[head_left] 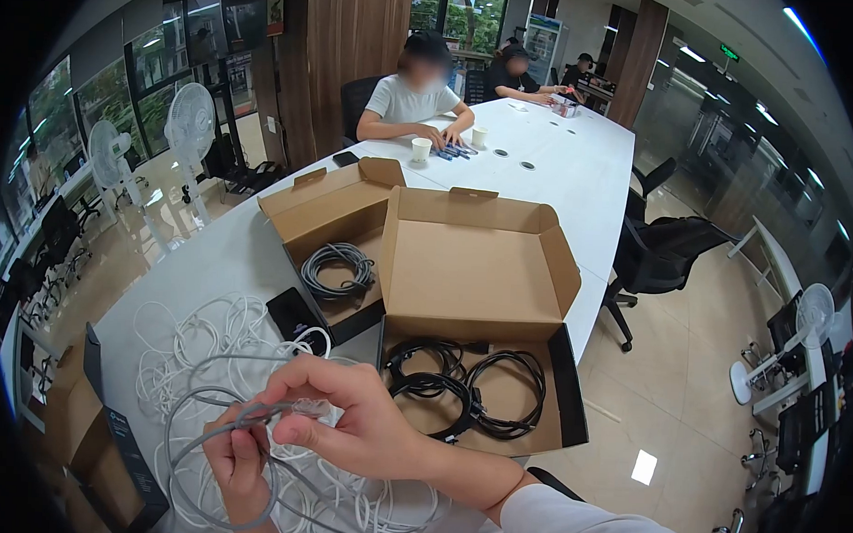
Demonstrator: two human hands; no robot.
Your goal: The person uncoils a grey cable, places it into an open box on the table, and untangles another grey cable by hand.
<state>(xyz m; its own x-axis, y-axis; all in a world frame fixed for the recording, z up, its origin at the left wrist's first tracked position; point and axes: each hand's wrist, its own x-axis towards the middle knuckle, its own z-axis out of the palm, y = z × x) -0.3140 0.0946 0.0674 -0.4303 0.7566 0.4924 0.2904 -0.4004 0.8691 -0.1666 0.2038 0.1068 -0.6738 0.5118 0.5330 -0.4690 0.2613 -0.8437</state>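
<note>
Loose loops of grey cable (169, 445) are gripped in my left hand (236, 462), whose fingers and thumb are closed around the strands. My right hand (351, 419) is close beside it, thumb and fingers curled in on a stretch of the same cable. A small clear piece, perhaps a connector or wrapping, shows by the right fingers; its kind is unclear. Beneath both hands spreads a tangle of white cable (198, 338) on the white table (249, 237). Just beyond my right hand, an open cardboard box (483, 259) holds several black cable coils (505, 424).
A second open box (340, 198) contains a coiled grey cable (337, 271). A dark object (293, 314) lies beside it. Another open box (110, 443) is at lower left. Across the table, a person (418, 102) handles small blue items between paper cups (421, 151). Farther people sit beyond.
</note>
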